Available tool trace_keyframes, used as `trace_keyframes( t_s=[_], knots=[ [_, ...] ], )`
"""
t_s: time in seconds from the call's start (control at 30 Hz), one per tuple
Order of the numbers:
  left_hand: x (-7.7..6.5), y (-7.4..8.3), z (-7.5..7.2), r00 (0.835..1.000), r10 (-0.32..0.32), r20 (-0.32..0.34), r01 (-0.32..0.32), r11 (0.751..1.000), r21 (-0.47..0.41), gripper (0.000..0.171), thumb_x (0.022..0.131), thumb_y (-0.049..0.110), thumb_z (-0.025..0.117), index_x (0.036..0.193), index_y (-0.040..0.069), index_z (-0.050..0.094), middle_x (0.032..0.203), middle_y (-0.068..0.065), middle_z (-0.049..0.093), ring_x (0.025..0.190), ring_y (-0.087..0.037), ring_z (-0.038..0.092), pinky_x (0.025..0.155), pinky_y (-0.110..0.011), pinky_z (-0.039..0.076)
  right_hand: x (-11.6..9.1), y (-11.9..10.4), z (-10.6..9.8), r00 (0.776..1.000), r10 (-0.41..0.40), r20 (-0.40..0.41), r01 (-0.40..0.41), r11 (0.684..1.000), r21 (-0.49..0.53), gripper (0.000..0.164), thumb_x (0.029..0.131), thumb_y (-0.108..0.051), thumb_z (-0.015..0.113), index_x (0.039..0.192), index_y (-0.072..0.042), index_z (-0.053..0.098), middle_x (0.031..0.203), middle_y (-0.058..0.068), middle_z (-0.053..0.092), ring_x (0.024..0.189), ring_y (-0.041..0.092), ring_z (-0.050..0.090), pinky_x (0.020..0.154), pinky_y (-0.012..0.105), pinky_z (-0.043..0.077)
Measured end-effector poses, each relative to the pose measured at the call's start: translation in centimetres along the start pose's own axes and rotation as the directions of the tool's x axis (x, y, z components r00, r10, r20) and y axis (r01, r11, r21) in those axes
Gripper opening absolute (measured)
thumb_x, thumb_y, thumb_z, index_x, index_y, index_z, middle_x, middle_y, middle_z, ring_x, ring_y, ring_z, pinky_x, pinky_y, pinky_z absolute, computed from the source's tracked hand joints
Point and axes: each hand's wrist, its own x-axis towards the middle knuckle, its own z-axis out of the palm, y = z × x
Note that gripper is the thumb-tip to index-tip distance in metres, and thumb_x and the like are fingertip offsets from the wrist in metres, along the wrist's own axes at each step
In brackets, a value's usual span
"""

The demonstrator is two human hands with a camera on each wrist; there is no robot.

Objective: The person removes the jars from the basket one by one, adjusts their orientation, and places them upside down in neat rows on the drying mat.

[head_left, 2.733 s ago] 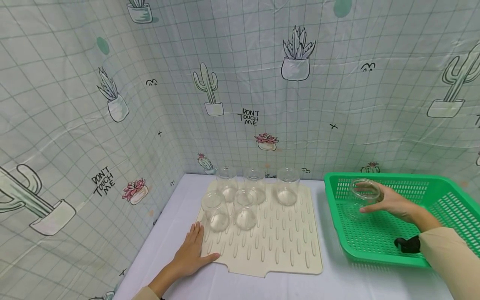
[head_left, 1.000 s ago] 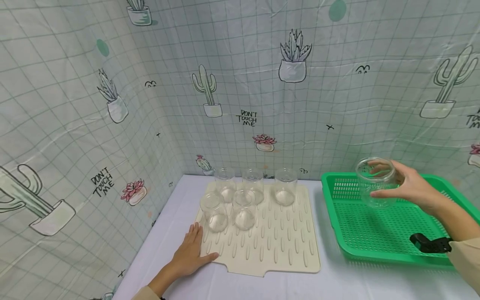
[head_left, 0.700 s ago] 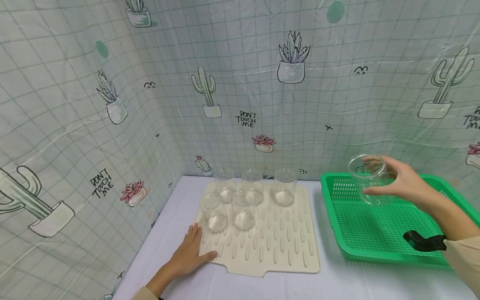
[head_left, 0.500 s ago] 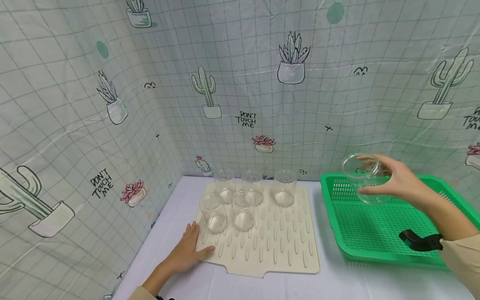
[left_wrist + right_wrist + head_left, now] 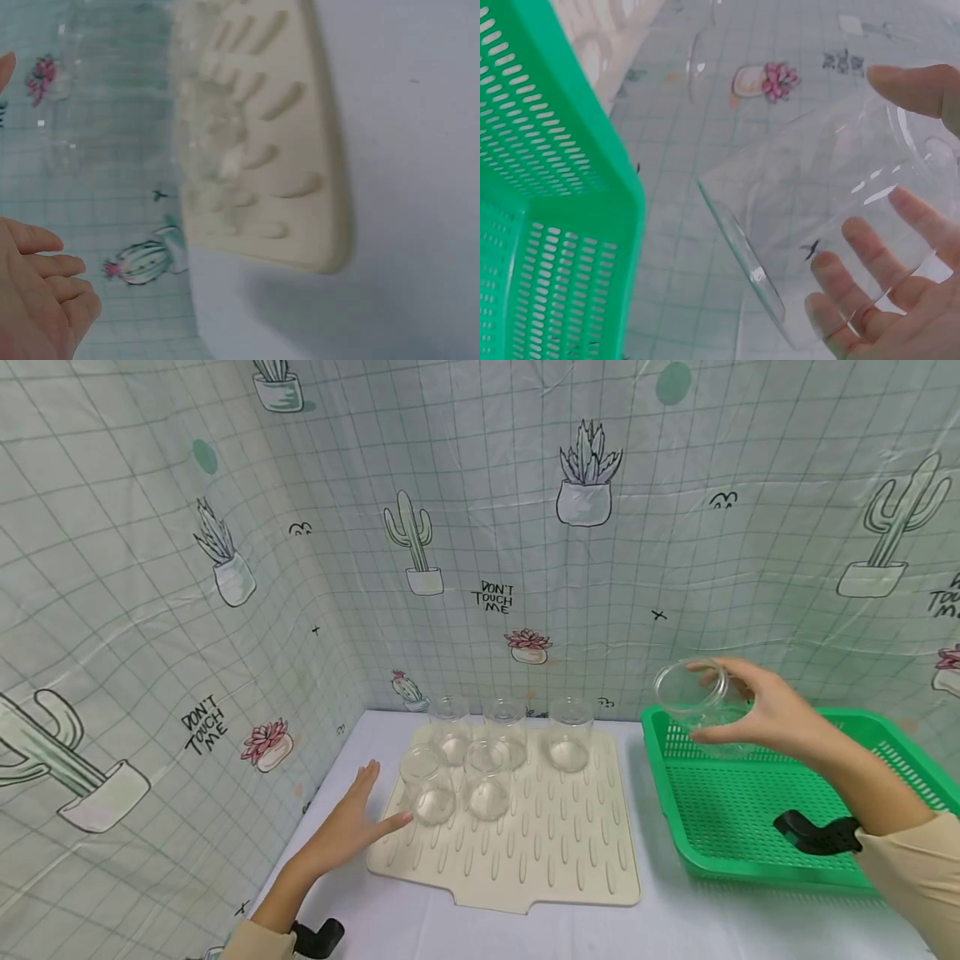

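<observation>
My right hand (image 5: 776, 714) grips a clear jar (image 5: 678, 693) round its side, thumb opposite the fingers. The jar is tilted with its rim leaning left, held over the left rim of the green basket (image 5: 666, 797). In the right wrist view, the fingers show through the jar's clear wall (image 5: 795, 172). My left hand (image 5: 341, 822) holds nothing, its fingers straight and the thumb spread, by the left edge of the cream ridged mat (image 5: 540, 864). Several similar clear jars (image 5: 427, 785) stand upright on the mat's back and left parts.
White cloth (image 5: 420, 931) covers the table. A patterned sheet (image 5: 450, 468) hangs close behind the mat and along the left side. Black wrist straps (image 5: 817, 833) are on both arms. The basket's raised walls stand right of the mat.
The right hand has lifted the jar up from inside the basket and carried it left, tilting it. The left hand has risen off the mat's left edge and moved back to the left.
</observation>
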Motion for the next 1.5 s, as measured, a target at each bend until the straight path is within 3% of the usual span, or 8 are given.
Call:
trace_keyframes(
  t_s=[0.23,0.43,0.67,0.9,1.07,1.17,1.37,1.5],
  knots=[
    [1.0,2.1,-1.1,0.994,0.080,-0.079,-0.083,0.996,-0.027,0.105,0.092,0.053,0.066,0.160,0.003,0.005,0.166,-0.017,0.003,0.151,-0.038,0.002,0.115,-0.065,0.011,0.3,-1.6,0.3,1.000,-0.010,-0.001,0.010,1.000,-0.011,0.084,0.072,-0.022,0.092,0.144,-0.013,0.049,0.132,0.016,0.054,0.120,0.034,0.045,0.094,0.053,0.037],
    [2.0,4.8,-1.3,0.987,0.126,-0.095,-0.134,0.988,-0.081,0.103,0.092,0.053,0.067,0.161,0.009,0.004,0.166,-0.013,0.004,0.151,-0.035,0.003,0.116,-0.064,0.011,0.6,-2.7,1.0,0.999,-0.035,-0.021,0.033,0.997,-0.070,0.086,0.069,-0.021,0.093,0.143,-0.012,0.051,0.127,0.014,0.052,0.114,0.032,0.046,0.092,0.056,0.040],
    [3.5,7.9,-0.7,0.980,0.179,-0.088,-0.190,0.971,-0.142,0.102,0.090,0.053,0.068,0.162,0.019,0.004,0.166,-0.005,0.006,0.151,-0.031,0.007,0.114,-0.066,0.015,1.0,-4.6,1.7,0.996,-0.085,-0.022,0.082,0.989,-0.125,0.085,0.070,-0.021,0.092,0.143,-0.009,0.051,0.123,0.016,0.050,0.111,0.038,0.045,0.079,0.060,0.043],
    [4.9,10.7,0.3,0.972,0.216,-0.089,-0.229,0.957,-0.180,0.102,0.088,0.059,0.068,0.162,0.026,0.006,0.166,0.001,0.009,0.151,-0.027,0.009,0.115,-0.064,0.018,1.4,-5.7,2.4,0.995,-0.087,-0.045,0.080,0.986,-0.148,0.082,0.068,-0.016,0.092,0.140,-0.008,0.053,0.125,0.017,0.051,0.112,0.040,0.046,0.082,0.061,0.043],
    [5.6,12.6,1.1,0.964,0.247,-0.096,-0.262,0.943,-0.206,0.100,0.086,0.062,0.068,0.161,0.030,0.010,0.165,0.002,0.014,0.149,-0.031,0.019,0.112,-0.064,0.025,1.7,-6.1,3.1,0.993,-0.094,-0.071,0.080,0.980,-0.183,0.084,0.065,-0.015,0.094,0.139,-0.007,0.053,0.123,0.019,0.052,0.112,0.042,0.045,0.089,0.064,0.035],
    [6.1,13.8,1.6,0.955,0.282,-0.091,-0.296,0.925,-0.236,0.099,0.086,0.062,0.069,0.161,0.031,0.012,0.164,0.001,0.017,0.147,-0.034,0.025,0.112,-0.060,0.029,1.8,-6.2,3.5,0.990,-0.107,-0.087,0.087,0.974,-0.210,0.086,0.063,-0.015,0.094,0.138,-0.006,0.053,0.122,0.019,0.052,0.114,0.044,0.043,0.093,0.065,0.030],
    [7.0,16.0,2.8,0.915,0.391,-0.099,-0.402,0.860,-0.316,0.097,0.088,0.054,0.071,0.161,0.026,0.015,0.163,0.007,0.021,0.148,-0.015,0.023,0.117,-0.038,0.028,1.9,-7.0,4.6,0.981,-0.146,-0.126,0.106,0.953,-0.284,0.088,0.058,-0.013,0.095,0.136,-0.006,0.055,0.124,0.019,0.052,0.115,0.046,0.042,0.093,0.063,0.030],
    [7.4,17.3,3.7,0.899,0.429,-0.091,-0.432,0.828,-0.359,0.096,0.087,0.055,0.072,0.160,0.028,0.015,0.162,0.010,0.021,0.147,-0.010,0.023,0.116,-0.036,0.030,1.9,-7.7,5.2,0.971,-0.181,-0.156,0.119,0.933,-0.338,0.088,0.055,-0.012,0.095,0.134,-0.007,0.057,0.121,0.018,0.052,0.113,0.045,0.043,0.092,0.060,0.032]
  ],
)
